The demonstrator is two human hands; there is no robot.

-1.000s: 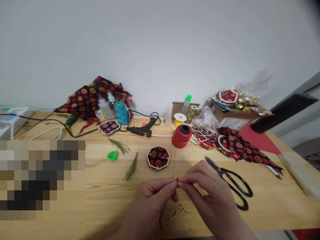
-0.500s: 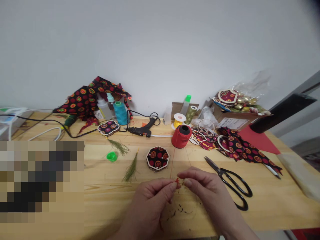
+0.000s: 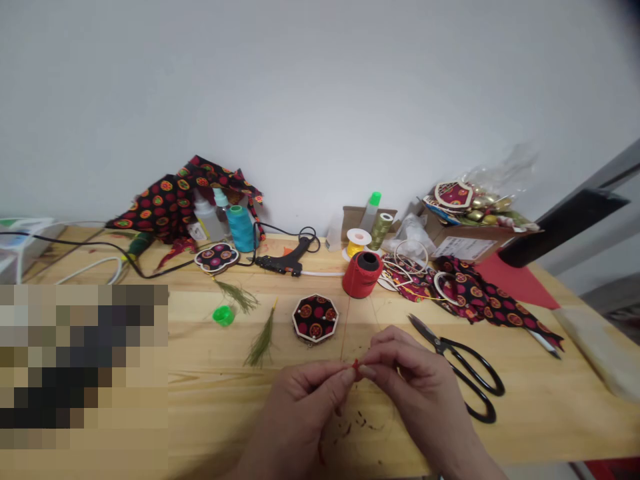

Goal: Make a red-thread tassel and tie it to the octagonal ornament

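My left hand [image 3: 305, 403] pinches a small bit of red thread [image 3: 356, 367] between thumb and forefinger. Tips of my right hand [image 3: 413, 377] meet it from the other side, also closed in a pinch; the fingers mostly cover the bit. A strand seems to run from it up to the cone of red thread [image 3: 362, 279]. Just beyond the hands lies an octagonal wood-framed patterned fabric piece [image 3: 315, 319] with white beads. Black-handled scissors [image 3: 441, 346] rest beside my right hand. Dark scraps [image 3: 360, 421] are strewn below the fingers.
Two green tassels [image 3: 261, 339] and a green cap [image 3: 223, 315] lie to the left. Behind are a glue gun [image 3: 285, 262], a blue thread cone [image 3: 241, 230] and a yellow spool [image 3: 356, 247]. A cardboard box [image 3: 465, 243] stands back right, near patterned cloth [image 3: 493, 297].
My right hand has moved slightly left and its fingertips have closed up against the red bit beside my left fingertips. My left hand stays nearly where it was.
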